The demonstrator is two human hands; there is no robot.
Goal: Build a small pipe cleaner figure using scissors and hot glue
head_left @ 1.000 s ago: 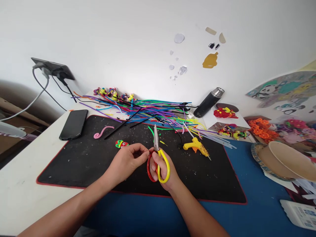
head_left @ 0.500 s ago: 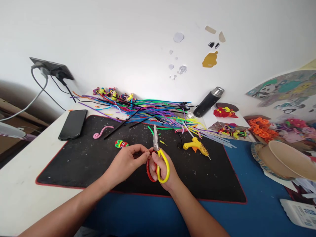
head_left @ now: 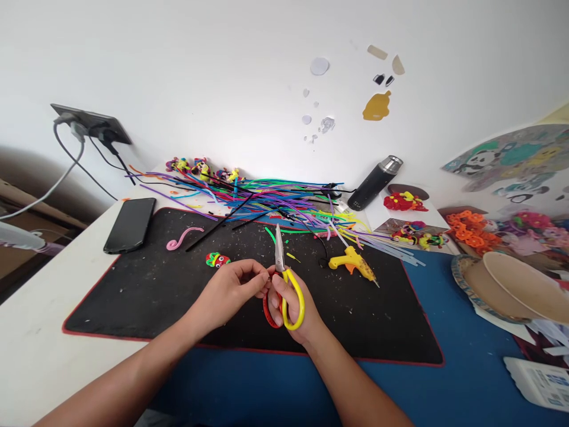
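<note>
My right hand (head_left: 297, 305) holds a pair of scissors (head_left: 293, 296) with yellow and red handles, its closed blades pointing away from me. My left hand (head_left: 237, 287) meets it at the fingertips, thumb and index finger pinched together. Between those fingertips is something small and dark that I cannot make out. Just beyond my left hand lies a small red strawberry-like figure (head_left: 217, 260) with green and yellow on top and eyes. A pink curled pipe cleaner (head_left: 184, 238) rests on the black mat (head_left: 355, 332) farther left.
Many coloured pipe cleaners (head_left: 275, 201) are heaped along the back. A yellow glue gun (head_left: 354, 262) lies right of my hands. A phone (head_left: 130, 225) is on the left. A black flask (head_left: 374, 185) leans near the wall, and a bowl (head_left: 528, 284) stands at the right edge.
Both hands and the scissors stay almost in place. The whole view has shifted very slightly to the left.
</note>
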